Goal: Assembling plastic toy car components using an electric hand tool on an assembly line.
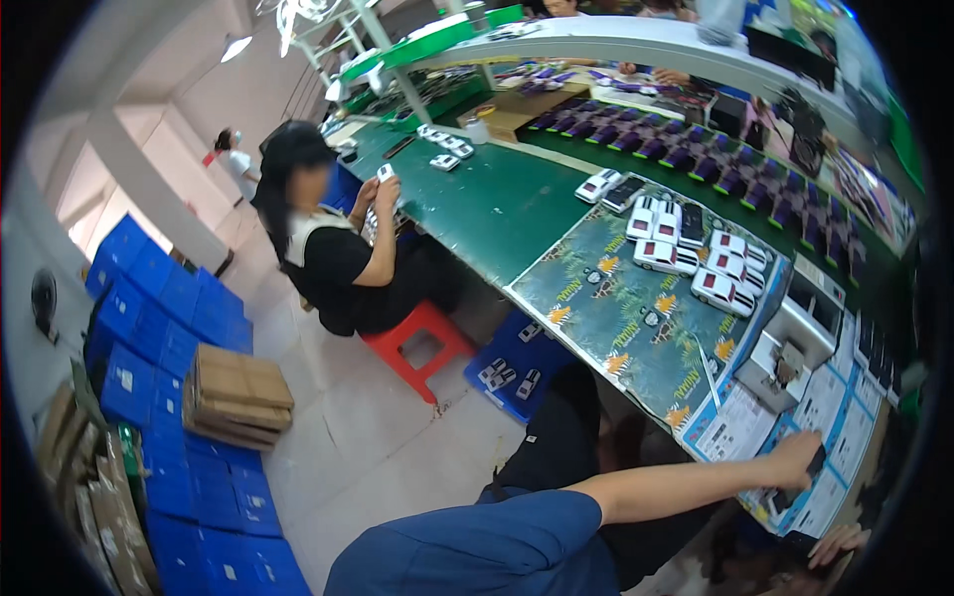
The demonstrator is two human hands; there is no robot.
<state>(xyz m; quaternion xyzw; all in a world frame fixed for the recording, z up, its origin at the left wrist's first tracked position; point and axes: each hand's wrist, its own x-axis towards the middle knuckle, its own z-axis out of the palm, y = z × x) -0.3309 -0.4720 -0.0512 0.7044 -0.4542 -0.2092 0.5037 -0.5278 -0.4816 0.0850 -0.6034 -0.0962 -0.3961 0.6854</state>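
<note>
My left hand (792, 461) reaches over the right end of the bench with its fingers closed. A small dark piece (818, 460) shows at its fingertips, too little of it to name. My right hand (840, 544) is only partly in view at the lower right, fingers curled beside another dark piece (799, 540). Both hands are over printed sheets (735, 429) on the bench. Beyond them stands a white and grey boxy device (780, 366). Several white toy cars (723, 291) with dark windows lie grouped on a patterned mat (596, 298), with a black car body (691, 224) among them.
A co-worker (333, 233) sits on a red stool (417, 343) at the left, holding a white toy car (386, 173). A blue bin (507, 363) with cars is under the bench. Purple parts (696, 154) line the far side. Blue crates (179, 298) and cardboard (238, 387) stand at left.
</note>
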